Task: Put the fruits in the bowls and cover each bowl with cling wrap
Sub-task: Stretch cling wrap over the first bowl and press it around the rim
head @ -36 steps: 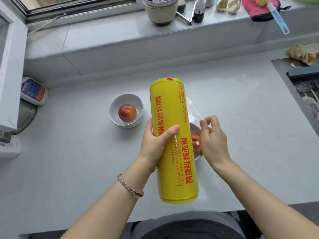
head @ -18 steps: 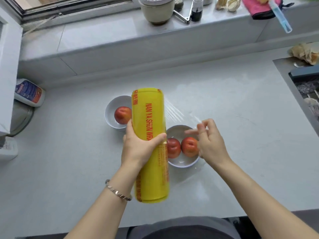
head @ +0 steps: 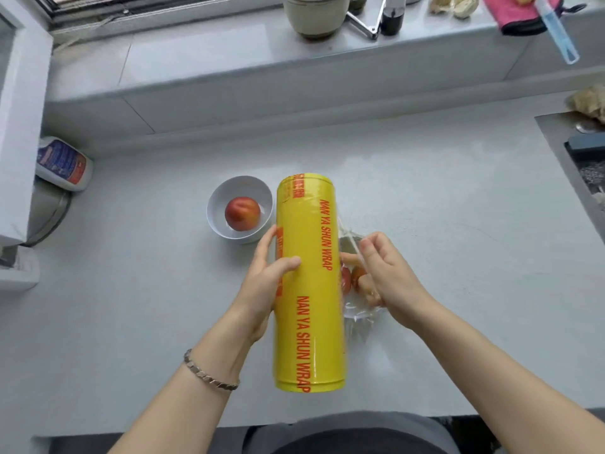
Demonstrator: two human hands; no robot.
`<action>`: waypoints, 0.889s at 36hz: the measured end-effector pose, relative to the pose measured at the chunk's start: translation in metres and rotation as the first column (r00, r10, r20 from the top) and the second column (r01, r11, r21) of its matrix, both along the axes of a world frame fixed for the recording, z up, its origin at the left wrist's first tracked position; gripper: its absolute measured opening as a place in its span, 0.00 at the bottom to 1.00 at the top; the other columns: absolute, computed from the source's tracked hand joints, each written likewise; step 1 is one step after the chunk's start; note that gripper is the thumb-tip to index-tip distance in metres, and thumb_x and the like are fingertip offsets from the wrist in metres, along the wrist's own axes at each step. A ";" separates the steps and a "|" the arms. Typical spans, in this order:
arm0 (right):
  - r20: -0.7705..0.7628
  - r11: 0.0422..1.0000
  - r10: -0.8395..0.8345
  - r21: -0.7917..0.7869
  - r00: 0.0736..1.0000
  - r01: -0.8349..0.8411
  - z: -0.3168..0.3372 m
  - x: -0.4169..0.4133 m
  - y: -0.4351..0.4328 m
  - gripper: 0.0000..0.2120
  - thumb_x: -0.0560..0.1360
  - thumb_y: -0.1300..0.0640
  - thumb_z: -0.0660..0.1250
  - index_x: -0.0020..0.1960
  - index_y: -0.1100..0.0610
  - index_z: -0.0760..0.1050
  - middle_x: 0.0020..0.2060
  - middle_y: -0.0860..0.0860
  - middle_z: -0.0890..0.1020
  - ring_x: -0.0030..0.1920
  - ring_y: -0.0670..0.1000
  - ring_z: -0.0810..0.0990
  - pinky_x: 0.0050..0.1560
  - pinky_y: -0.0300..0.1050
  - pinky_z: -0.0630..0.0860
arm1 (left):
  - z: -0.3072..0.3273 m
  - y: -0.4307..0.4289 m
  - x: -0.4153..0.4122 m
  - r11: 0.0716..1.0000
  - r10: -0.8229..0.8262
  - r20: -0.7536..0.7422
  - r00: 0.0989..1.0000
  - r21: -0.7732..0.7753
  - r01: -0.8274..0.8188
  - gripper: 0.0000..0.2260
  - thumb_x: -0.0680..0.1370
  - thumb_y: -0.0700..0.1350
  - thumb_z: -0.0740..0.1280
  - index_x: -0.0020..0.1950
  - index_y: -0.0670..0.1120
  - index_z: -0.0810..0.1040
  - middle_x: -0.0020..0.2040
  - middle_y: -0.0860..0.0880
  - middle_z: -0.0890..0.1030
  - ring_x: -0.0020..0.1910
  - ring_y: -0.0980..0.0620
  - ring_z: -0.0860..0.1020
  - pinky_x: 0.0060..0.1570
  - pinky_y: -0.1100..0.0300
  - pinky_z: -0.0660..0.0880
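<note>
Since half a second ago the yellow cylindrical roll of cling wrap (head: 309,290) has swung rightwards, from between the two bowls to over the nearer one. The right hand (head: 389,283) has closed in beside it, so the two fruits that lay in plain view are now mostly hidden.

The roll runs lengthwise down the middle of the frame, held above the pale grey stone counter (head: 131,290), with its red lettering facing the camera. The left hand (head: 265,285) grasps it about midway, thumb laid across the front and fingers round the left side. A silver chain bracelet (head: 209,371) sits on that wrist.

Just right of the roll, the right hand has its thumb and curled fingers pinched on the clear sheet of film (head: 358,318) drawn off the roll. Thin strands run up from the fingertips and a crumpled stretch shows below the hand. Between the roll and the right hand, slivers of two red-orange round fruits (head: 358,275) and a bit of the second white bowl (head: 347,243) show.

Left of the roll's upper end, the round white ceramic bowl (head: 214,204) rests on the counter with one red-orange peach-like fruit (head: 242,213) in it.

At the left edge lies a white plastic bottle with a blue and orange label (head: 62,163). A beige pot (head: 314,14) and a pink cloth (head: 517,14) sit on the ledge at the top.
</note>
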State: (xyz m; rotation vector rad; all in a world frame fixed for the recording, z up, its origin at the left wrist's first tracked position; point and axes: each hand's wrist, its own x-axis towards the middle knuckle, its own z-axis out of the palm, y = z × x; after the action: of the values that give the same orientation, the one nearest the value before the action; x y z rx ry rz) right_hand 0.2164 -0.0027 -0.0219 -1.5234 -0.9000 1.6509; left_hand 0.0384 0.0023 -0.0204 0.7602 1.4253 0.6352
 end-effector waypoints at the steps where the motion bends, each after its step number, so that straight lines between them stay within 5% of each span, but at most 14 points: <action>1: -0.015 1.000 -0.007 -0.002 1.000 0.007 0.001 0.002 -0.001 0.12 0.82 0.53 0.49 0.41 0.55 0.60 0.51 0.60 0.80 0.17 0.40 0.70 0.16 0.33 0.57 | 0.000 0.001 0.000 1.000 0.002 0.039 0.999 -0.008 -0.002 0.30 0.73 0.46 0.70 0.71 0.59 0.61 0.59 0.51 0.77 0.50 0.52 0.79 0.42 0.54 0.79; 3: -0.059 1.000 -0.030 0.006 0.998 0.030 -0.001 0.006 -0.004 0.11 0.81 0.53 0.49 0.41 0.56 0.59 0.48 0.56 0.83 0.15 0.41 0.65 0.17 0.33 0.55 | -0.003 0.002 -0.001 0.999 0.007 0.109 0.994 -0.050 -0.002 0.38 0.66 0.47 0.76 0.72 0.52 0.63 0.59 0.48 0.79 0.53 0.47 0.80 0.50 0.48 0.79; 7: -0.129 0.998 -0.060 0.015 0.990 0.062 0.000 0.011 -0.006 0.11 0.82 0.54 0.47 0.42 0.57 0.59 0.23 0.43 0.79 0.14 0.43 0.60 0.16 0.33 0.56 | -0.005 0.001 0.004 0.996 -0.036 0.235 0.971 -0.070 0.054 0.44 0.57 0.54 0.80 0.69 0.48 0.67 0.60 0.44 0.79 0.57 0.42 0.79 0.54 0.43 0.77; 12: -0.070 0.995 -0.079 0.058 0.994 0.083 -0.003 0.019 -0.002 0.12 0.82 0.53 0.48 0.41 0.55 0.60 0.29 0.51 0.81 0.15 0.42 0.62 0.16 0.33 0.59 | -0.009 -0.001 0.008 0.997 -0.024 0.265 0.964 -0.061 0.041 0.51 0.50 0.59 0.81 0.69 0.54 0.64 0.59 0.46 0.80 0.54 0.43 0.81 0.48 0.45 0.79; 15: 0.131 0.979 -0.170 0.139 0.977 0.151 -0.008 0.030 0.003 0.11 0.81 0.54 0.50 0.40 0.52 0.61 0.38 0.60 0.81 0.16 0.42 0.65 0.17 0.31 0.60 | -0.008 0.001 0.011 0.999 0.007 0.197 0.980 -0.041 0.001 0.50 0.50 0.57 0.80 0.69 0.52 0.64 0.57 0.45 0.81 0.49 0.43 0.82 0.42 0.48 0.80; 18: 0.363 0.951 -0.282 0.226 0.888 0.209 -0.020 0.048 0.004 0.12 0.81 0.55 0.53 0.39 0.50 0.62 0.35 0.55 0.75 0.23 0.44 0.69 0.19 0.35 0.64 | -0.007 0.003 0.011 0.999 0.044 0.103 0.994 0.000 -0.044 0.46 0.54 0.55 0.77 0.69 0.52 0.63 0.56 0.46 0.80 0.47 0.44 0.83 0.42 0.47 0.80; 21: 0.562 0.946 -0.287 0.296 0.776 0.136 -0.034 0.062 -0.005 0.09 0.80 0.55 0.53 0.42 0.54 0.64 0.31 0.54 0.71 0.30 0.54 0.68 0.31 0.45 0.66 | -0.009 0.003 0.010 0.991 0.121 -0.028 0.992 0.064 -0.119 0.45 0.54 0.57 0.77 0.68 0.53 0.64 0.57 0.49 0.79 0.50 0.47 0.82 0.46 0.46 0.80; 27: 0.678 0.958 -0.271 0.262 0.683 0.120 -0.056 0.071 -0.014 0.10 0.81 0.55 0.52 0.46 0.60 0.65 0.28 0.54 0.69 0.32 0.57 0.67 0.35 0.49 0.61 | -0.017 -0.005 0.011 0.983 0.082 -0.485 0.871 0.183 0.010 0.51 0.51 0.66 0.74 0.70 0.61 0.56 0.61 0.51 0.74 0.59 0.48 0.74 0.58 0.44 0.74; 32: 0.678 0.971 -0.227 0.216 0.699 0.106 -0.080 0.065 -0.019 0.09 0.81 0.55 0.52 0.46 0.60 0.64 0.30 0.55 0.70 0.33 0.58 0.68 0.35 0.49 0.62 | -0.020 -0.004 0.013 0.989 0.047 -0.594 0.803 0.139 0.045 0.47 0.61 0.59 0.78 0.73 0.59 0.54 0.63 0.46 0.70 0.57 0.48 0.71 0.58 0.50 0.70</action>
State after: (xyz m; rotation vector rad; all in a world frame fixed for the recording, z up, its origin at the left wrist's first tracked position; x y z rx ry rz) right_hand 0.2815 -0.0218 -0.1014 -2.0849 -1.1969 0.8079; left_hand 0.0511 -0.0014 -0.0407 1.1450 1.9707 0.5228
